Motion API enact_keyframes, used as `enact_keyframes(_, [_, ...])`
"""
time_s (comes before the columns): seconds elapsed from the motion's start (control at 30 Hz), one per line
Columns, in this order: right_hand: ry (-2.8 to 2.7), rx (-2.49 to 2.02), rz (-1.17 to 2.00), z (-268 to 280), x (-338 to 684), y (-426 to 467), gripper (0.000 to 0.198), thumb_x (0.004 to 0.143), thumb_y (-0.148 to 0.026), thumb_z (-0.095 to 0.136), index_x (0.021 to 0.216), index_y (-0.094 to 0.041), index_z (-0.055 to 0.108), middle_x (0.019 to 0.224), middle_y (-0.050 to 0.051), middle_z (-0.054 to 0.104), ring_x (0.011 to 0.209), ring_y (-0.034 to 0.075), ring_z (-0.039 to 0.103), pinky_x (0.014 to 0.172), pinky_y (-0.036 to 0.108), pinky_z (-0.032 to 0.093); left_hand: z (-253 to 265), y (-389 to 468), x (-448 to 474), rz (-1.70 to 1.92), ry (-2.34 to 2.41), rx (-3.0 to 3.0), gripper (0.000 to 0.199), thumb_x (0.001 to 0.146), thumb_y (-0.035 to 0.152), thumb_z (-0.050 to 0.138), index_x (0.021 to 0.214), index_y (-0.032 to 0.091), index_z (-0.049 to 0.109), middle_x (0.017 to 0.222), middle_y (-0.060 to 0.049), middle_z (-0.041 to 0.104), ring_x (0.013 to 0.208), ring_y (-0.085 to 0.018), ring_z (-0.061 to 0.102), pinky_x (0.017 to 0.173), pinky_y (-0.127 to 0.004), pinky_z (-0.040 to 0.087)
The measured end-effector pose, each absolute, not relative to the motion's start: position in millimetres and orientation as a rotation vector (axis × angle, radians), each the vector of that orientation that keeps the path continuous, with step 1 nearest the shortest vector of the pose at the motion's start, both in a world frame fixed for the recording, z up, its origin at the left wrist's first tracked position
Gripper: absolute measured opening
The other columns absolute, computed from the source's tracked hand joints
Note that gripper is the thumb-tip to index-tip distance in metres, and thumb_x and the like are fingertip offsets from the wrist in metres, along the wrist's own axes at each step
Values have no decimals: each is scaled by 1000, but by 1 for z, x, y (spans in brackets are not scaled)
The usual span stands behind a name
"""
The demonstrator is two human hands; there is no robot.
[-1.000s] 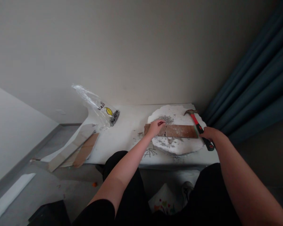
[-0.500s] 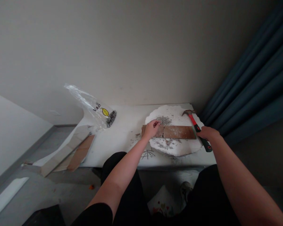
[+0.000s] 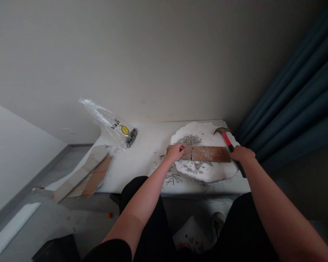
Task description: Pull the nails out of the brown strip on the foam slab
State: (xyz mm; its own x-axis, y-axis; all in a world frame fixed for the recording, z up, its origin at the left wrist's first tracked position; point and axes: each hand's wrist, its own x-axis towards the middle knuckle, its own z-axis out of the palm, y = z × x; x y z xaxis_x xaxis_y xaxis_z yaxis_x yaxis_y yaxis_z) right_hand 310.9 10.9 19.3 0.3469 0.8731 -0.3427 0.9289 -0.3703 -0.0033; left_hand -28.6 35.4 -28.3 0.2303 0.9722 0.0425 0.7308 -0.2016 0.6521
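Observation:
My right hand (image 3: 243, 153) is wrapped round the handle of a claw hammer (image 3: 226, 137), whose head lies over the far right edge of a round white slab (image 3: 207, 135). Across the slab lies a flat brown strip (image 3: 210, 153), cracked through near its left part. My left hand (image 3: 176, 152) is over the strip's left end, fingers curled in a pinch; what they hold, if anything, is too small to make out. Grey fragments (image 3: 190, 139) are heaped behind the strip, and crumbs lie in front of it.
Several thin dark sticks (image 3: 172, 178) lie on the white table (image 3: 144, 160) near its front edge. A clear plastic bag (image 3: 112, 125) with dark contents stands left. Flat brown and grey pieces (image 3: 95, 176) rest at the table's left end. A blue curtain (image 3: 292, 98) hangs right.
My left hand has come down from above the strip's back edge onto its left part. The right hand still grips the hammer; the whole view has shifted slightly.

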Motion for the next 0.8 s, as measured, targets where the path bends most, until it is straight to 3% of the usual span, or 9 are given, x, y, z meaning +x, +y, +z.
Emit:
enact_keyframes(0.37, [1606, 2461, -359, 16, 299, 12, 52, 89, -32, 54, 135, -7, 55, 128, 25, 64, 120, 35, 63, 93, 44, 52, -29, 38, -30, 619, 1518, 2007, 19, 91, 22, 58, 106, 20, 70, 89, -2, 75, 82, -17, 68, 75, -26, 51])
enact_keyframes(0.8, [1594, 2464, -336, 19, 296, 9, 55, 92, -35, 51, 138, -6, 55, 137, 27, 57, 125, 35, 59, 97, 44, 51, -29, 37, -31, 601, 1528, 2031, 30, 91, 24, 59, 120, 20, 67, 91, -2, 75, 81, -17, 68, 76, -26, 51])
